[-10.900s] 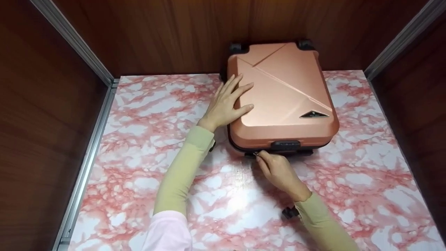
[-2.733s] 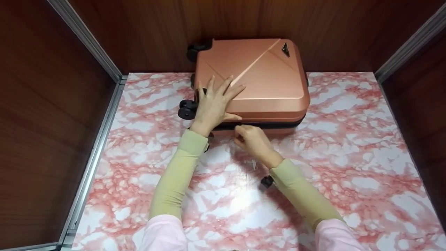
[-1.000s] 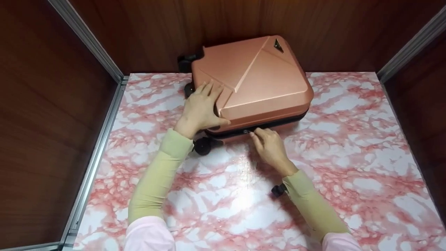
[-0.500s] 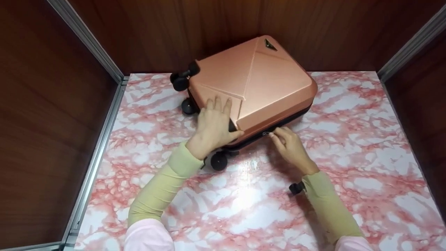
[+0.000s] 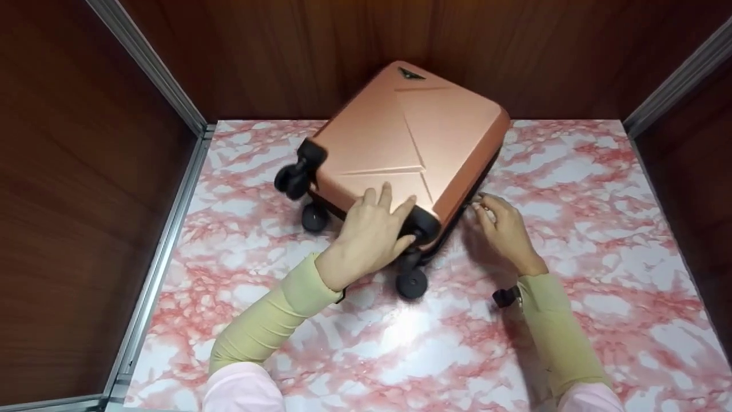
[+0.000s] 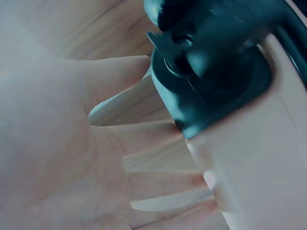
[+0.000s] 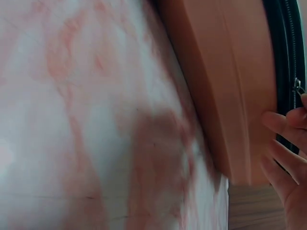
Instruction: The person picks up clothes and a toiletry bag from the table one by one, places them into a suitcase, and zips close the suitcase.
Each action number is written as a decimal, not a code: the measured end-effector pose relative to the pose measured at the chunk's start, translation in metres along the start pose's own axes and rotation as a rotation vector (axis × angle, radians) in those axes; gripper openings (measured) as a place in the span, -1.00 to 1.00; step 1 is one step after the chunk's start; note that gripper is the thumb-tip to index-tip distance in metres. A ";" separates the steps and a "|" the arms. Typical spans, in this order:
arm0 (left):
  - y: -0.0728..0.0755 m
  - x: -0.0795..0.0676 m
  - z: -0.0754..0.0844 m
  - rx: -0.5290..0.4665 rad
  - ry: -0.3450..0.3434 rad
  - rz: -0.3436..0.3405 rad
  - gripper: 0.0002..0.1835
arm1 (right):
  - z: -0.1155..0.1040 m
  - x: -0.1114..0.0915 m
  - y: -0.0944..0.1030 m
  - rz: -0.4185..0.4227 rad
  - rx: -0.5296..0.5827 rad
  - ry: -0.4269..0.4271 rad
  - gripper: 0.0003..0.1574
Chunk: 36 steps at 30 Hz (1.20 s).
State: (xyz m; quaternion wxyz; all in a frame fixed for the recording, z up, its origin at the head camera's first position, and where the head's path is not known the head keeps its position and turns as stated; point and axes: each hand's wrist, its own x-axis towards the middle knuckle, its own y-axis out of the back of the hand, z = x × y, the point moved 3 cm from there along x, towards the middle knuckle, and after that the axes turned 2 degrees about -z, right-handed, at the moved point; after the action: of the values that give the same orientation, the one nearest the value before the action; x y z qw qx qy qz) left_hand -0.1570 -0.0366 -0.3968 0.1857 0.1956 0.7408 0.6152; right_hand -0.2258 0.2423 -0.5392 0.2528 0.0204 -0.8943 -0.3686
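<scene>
A rose-gold hard-shell suitcase (image 5: pixel 394 131) lies flat and slanted on the table, its wheeled end toward me. My left hand (image 5: pixel 366 243), fingers spread and extended, rests over that end beside the near wheel housing (image 5: pixel 422 226). In the left wrist view its fingertips touch the shell edge and the black housing (image 6: pixel 211 91). Along the suitcase's right side, my right hand (image 5: pixel 506 232) pinches the zipper pull. The right wrist view shows the zipper slider (image 7: pixel 297 85) on the black zipper band (image 7: pixel 283 52), with the other fingers (image 7: pixel 280 122) against the lower shell.
The table (image 5: pixel 257 332) has a red and white marbled top. Dark wood panels (image 5: pixel 257 57) stand at the back and both sides, and the suitcase's far end is close to the back one. Black wheels (image 5: pixel 412 283) stick out at the near end.
The suitcase has turned counterclockwise, bringing its wheels round toward me. My left hand stays at the wheeled end, and my right hand has shifted right along the zipper side.
</scene>
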 end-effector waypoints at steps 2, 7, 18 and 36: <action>0.001 -0.001 0.002 -0.005 -0.044 0.038 -0.27 | 0.004 0.004 0.002 0.000 0.007 -0.031 -0.76; 0.000 0.002 -0.003 -0.079 -0.149 0.143 -0.30 | 0.012 0.015 0.005 -0.005 0.017 -0.077 -0.73; -0.022 0.027 -0.043 -0.225 -0.237 0.199 0.01 | 0.009 0.028 0.006 0.009 0.016 -0.038 -0.81; -0.029 0.041 -0.070 -0.326 -0.119 0.110 0.18 | -0.008 0.025 0.008 -0.135 -0.201 -0.024 -0.77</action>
State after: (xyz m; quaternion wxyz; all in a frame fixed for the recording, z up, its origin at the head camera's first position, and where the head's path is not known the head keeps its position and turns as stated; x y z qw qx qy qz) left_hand -0.2304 -0.0790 -0.4145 0.2246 0.2390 0.6073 0.7236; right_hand -0.2427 0.2371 -0.5183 0.2175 0.0508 -0.8525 -0.4726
